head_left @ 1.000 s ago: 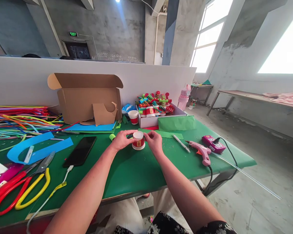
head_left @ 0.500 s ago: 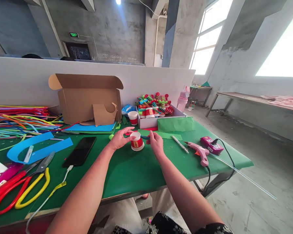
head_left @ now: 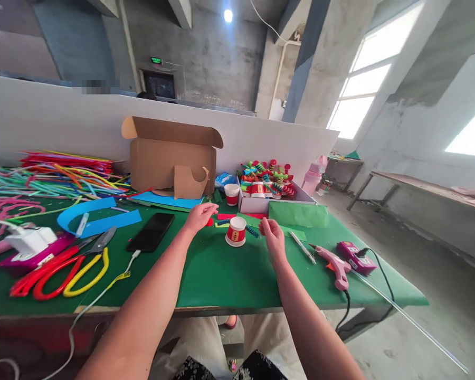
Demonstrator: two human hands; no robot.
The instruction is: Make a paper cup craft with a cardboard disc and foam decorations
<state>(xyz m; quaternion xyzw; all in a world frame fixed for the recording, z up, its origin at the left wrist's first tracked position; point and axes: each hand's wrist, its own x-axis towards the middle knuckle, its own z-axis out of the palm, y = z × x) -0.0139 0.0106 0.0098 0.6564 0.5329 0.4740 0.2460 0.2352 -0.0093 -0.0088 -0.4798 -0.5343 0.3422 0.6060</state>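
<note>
A small white paper cup (head_left: 236, 233) with a red band stands upright on the green table (head_left: 221, 279), between my hands. A blue coiled pipe cleaner (head_left: 253, 231) sticks out from its right side. My right hand (head_left: 273, 236) is just right of the cup, its fingertips pinched at the end of that coil. My left hand (head_left: 200, 215) is off the cup, up and to the left, with its fingers loosely stretched out over a small red piece (head_left: 209, 222) lying on the table.
A pink glue gun (head_left: 335, 262) and its pink power strip (head_left: 352, 250) lie right, a pen (head_left: 303, 247) nearer. Behind: green paper (head_left: 298, 214), a white box of finished crafts (head_left: 266, 191), another cup (head_left: 231, 194), a cardboard box (head_left: 170, 161). Phone (head_left: 151, 232), scissors (head_left: 63, 270), pipe cleaners (head_left: 43, 174) left.
My left hand has let go of the cup and moved back left toward the red piece. The right hand has slid right along the blue coil. The view shifted left.
</note>
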